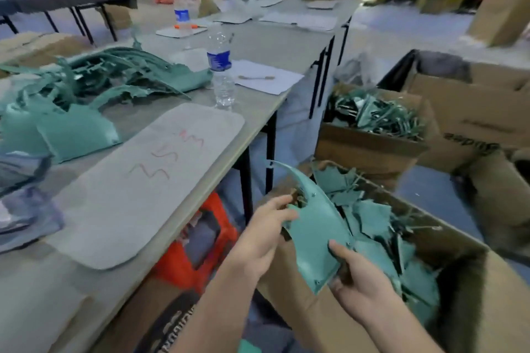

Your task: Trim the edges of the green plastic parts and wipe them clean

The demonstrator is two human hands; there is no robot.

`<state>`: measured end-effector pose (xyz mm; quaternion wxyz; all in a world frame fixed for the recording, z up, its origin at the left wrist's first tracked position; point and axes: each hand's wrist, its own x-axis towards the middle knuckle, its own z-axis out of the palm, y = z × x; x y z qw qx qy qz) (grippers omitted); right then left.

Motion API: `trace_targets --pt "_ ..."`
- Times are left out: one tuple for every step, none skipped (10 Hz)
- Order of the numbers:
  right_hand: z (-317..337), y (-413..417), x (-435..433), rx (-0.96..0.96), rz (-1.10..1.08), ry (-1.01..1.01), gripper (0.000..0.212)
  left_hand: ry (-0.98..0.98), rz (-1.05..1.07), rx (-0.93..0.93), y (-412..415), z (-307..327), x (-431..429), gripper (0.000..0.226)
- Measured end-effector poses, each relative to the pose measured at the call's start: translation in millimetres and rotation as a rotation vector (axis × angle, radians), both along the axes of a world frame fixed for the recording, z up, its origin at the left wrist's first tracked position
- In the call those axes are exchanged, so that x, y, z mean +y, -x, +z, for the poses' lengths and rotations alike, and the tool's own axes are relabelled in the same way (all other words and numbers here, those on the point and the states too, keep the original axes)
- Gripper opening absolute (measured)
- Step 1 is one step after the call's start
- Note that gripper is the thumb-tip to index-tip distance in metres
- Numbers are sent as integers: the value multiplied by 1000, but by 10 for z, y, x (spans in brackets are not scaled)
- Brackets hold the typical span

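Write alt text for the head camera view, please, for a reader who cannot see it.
The left hand and right hand hold a curved green plastic part over a cardboard box of green scraps. To the left, a table carries a pile of ragged green parts, a grey mat and a water bottle.

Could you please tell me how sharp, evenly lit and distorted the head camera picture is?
Head view: soft and smeared throughout, worst in the far room and on the pile of green parts; the held green part, left hand and right hand are readable; wide-angle bending tilts lines near the borders; light is even, no glare on the table.
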<state>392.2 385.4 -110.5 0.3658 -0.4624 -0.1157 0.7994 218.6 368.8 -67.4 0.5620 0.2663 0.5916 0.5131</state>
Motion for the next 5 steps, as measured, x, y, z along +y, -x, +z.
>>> trace_targets --pt "-251 -410 118 12 -134 90 21 45 -141 -54 -390 -160 229 38" --pt "-438 -783 401 43 -278 118 29 108 -205 -116 -658 -269 376 47" --pt "-606 -1014 717 -49 -353 146 38 153 -221 -29 -700 -314 413 54" --pt "-895 -976 719 -284 45 260 44 125 -170 35 -553 -310 319 51" --pt "-1123 -766 510 -357 324 248 17 22 -67 143 -238 -219 186 45"
